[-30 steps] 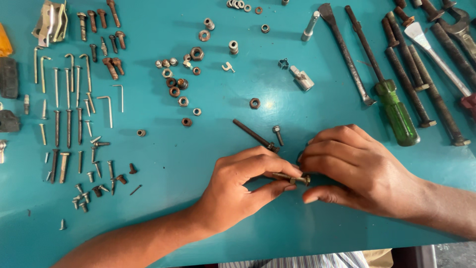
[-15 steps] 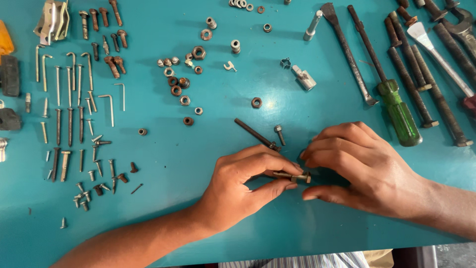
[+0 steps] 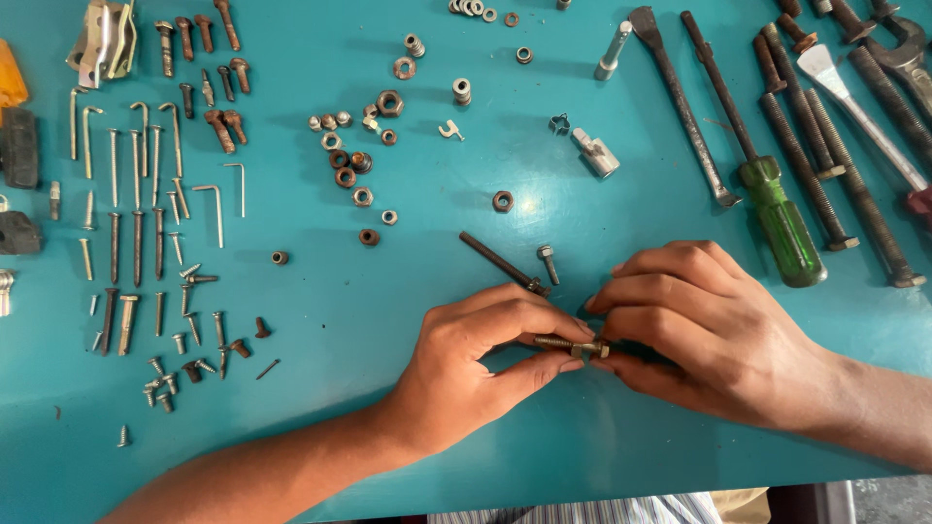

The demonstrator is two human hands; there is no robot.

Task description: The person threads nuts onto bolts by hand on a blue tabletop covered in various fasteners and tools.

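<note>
Teal desk (image 3: 388, 388), smooth painted top, slightly scuffed. Green-handled screwdriver (image 3: 767, 209) lies beyond my right hand (image 3: 718, 330), rusty rods beside it cut off by frame edge. My left hand (image 3: 485, 364) and right hand meet low at centre, fingers of both clamped on small brass-coloured threaded bolt (image 3: 568, 344); bolt's right end hidden under right fingers.
</note>
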